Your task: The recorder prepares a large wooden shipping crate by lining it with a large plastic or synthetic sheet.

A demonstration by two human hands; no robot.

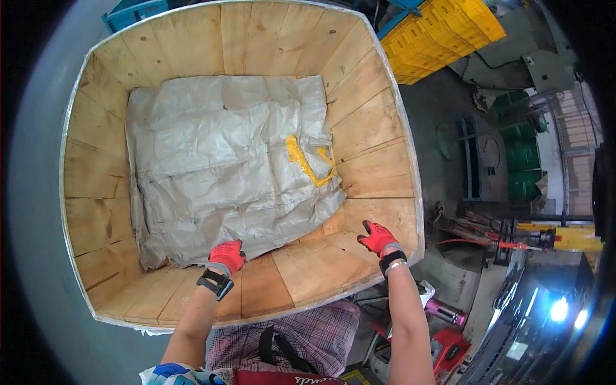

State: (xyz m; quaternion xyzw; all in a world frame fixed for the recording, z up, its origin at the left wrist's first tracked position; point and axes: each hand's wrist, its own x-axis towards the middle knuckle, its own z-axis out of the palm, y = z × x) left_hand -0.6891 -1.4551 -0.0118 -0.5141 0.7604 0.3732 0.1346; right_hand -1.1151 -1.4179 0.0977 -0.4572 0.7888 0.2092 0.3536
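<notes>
A large grey sheet (pixel 205 147), creased and plastic-looking, lies on the bottom of a deep wooden crate (pixel 366 176). Two yellow strips, one a crinkled band (pixel 301 162), lie on its right part. Both my hands wear red gloves with dark wrist straps. My left hand (pixel 228 255) reaches over the crate's near wall to the sheet's near edge; its fingers point away and are mostly hidden, so I cannot tell whether it touches the sheet. To the right of the sheet, my right hand (pixel 378 239) hovers by the crate's near right corner, thumb and fingers apart, holding nothing.
The crate's pale-edged rim (pixel 420 212) stands between my body and the sheet. Stacked yellow crates (pixel 443 38) and a blue bin (pixel 135 14) are beyond it. Rightward are green drums (pixel 523 154), a pink-and-black cylinder (pixel 446 312) and red equipment (pixel 449 350).
</notes>
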